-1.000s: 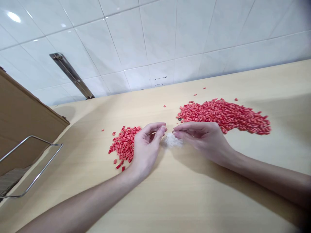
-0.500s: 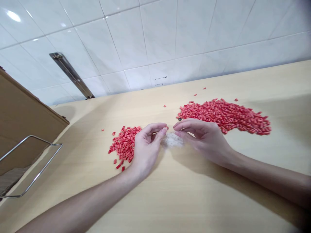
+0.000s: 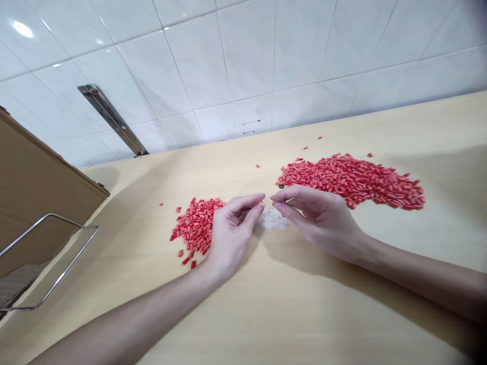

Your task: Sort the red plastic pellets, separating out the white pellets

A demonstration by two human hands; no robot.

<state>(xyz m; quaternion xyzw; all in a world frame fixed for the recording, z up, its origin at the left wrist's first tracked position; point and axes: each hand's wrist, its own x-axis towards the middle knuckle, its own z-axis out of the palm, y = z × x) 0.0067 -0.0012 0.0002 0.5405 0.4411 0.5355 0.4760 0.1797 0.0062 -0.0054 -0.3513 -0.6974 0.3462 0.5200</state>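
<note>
My left hand (image 3: 236, 230) is closed in a pinch, with a sliver of a small red tube piece (image 3: 261, 203) showing at its fingertips. Opposite it, a small gap away, my right hand (image 3: 321, 218) also pinches thumb to fingers; whatever it holds is too small to make out. Under the fingertips lies a little heap of small clear-white bits (image 3: 273, 219). A pile of short red tubes (image 3: 196, 225) sits beside my left hand, partly covered by it. Beyond my right hand spreads a larger pile of red pieces (image 3: 353, 177).
A small black ring (image 3: 281, 186) lies by the larger pile's left end. Stray red pieces dot the wooden tabletop (image 3: 243, 314). At left stand a cardboard box (image 3: 41, 187) and a bent wire frame (image 3: 63, 274). A metal bar (image 3: 112, 119) leans by the tiled wall (image 3: 247, 56).
Both hands stay nearly in place, their fingertips slightly closer together. The red piece at my left fingertips shows less than before. The piles look unchanged.
</note>
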